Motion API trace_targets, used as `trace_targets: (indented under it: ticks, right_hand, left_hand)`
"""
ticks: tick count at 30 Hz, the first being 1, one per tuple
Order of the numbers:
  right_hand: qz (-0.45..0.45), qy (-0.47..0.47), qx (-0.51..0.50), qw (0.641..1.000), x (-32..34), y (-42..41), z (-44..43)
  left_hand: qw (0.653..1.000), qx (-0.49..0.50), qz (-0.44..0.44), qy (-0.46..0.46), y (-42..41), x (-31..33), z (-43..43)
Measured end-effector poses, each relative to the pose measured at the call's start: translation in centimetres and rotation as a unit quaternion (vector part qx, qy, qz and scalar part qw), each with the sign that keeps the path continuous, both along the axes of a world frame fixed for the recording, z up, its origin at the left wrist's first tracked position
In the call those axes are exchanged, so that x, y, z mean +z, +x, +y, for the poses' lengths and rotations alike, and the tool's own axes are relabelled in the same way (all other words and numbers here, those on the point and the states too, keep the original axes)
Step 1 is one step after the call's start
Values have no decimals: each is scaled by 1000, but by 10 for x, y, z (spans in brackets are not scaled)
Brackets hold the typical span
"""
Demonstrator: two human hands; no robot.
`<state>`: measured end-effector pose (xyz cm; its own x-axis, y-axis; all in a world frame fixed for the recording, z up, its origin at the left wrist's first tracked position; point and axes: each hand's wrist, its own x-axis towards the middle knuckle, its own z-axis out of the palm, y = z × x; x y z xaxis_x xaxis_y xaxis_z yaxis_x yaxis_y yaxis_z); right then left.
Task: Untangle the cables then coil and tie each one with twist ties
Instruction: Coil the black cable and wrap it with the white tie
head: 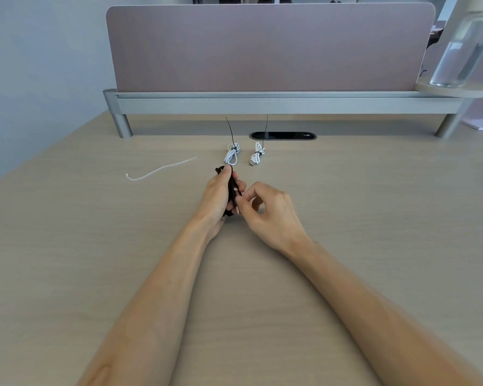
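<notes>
My left hand [216, 196] is closed around a coiled black cable [231, 188] at the middle of the desk, thumb on top of the bundle. My right hand [265, 211] touches the same coil from the right, pinching its silver plug end between thumb and forefinger. Just beyond lie two white cables, each coiled and bound with a long black tie: the left coil [231, 155] and the right coil [257, 157]. A loose white twist tie [159, 169] lies curved on the desk to the left.
A pink divider screen [268, 48] on a grey rail [262, 103] closes the far edge of the wooden desk [123, 246]. A black cable slot [283, 135] sits under the rail. A clear water bottle [463, 48] stands on a round shelf at the far right.
</notes>
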<state>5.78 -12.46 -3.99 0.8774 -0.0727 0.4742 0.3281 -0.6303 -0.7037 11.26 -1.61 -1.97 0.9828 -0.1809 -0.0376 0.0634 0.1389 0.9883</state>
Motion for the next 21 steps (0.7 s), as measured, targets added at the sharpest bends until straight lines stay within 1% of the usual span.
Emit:
trace_targets:
  ticks: [2, 5, 7, 10, 12, 15, 18, 21]
  right_hand:
    - [3, 4, -12, 1000, 2, -2, -1]
    - [36, 86, -43, 995, 5, 1, -5]
    - [68, 120, -56, 989, 7, 2, -8]
    - [152, 149, -5, 977, 5, 5, -9]
    - [183, 159, 47, 969, 3, 7, -5]
    - [177, 168, 74, 967, 3, 9, -5]
    - [151, 173, 53, 972, 0, 12, -7]
    - [129, 140, 25, 981, -3, 11, -8]
  left_hand:
    - [1000, 15, -8, -7, 1, -1, 0]
    - [999, 22, -24, -35, 2, -1, -1]
    - [998, 30, -41, -34, 1, -1, -1]
    - [998, 32, -40, -32, 0, -1, -2]
    - [998, 23, -34, -43, -1, 0, -2]
    - [998, 16, -29, -52, 0, 0, -1]
    - [998, 12, -29, -59, -1, 1, -1]
    - [998, 26, -34, -53, -1, -1, -3]
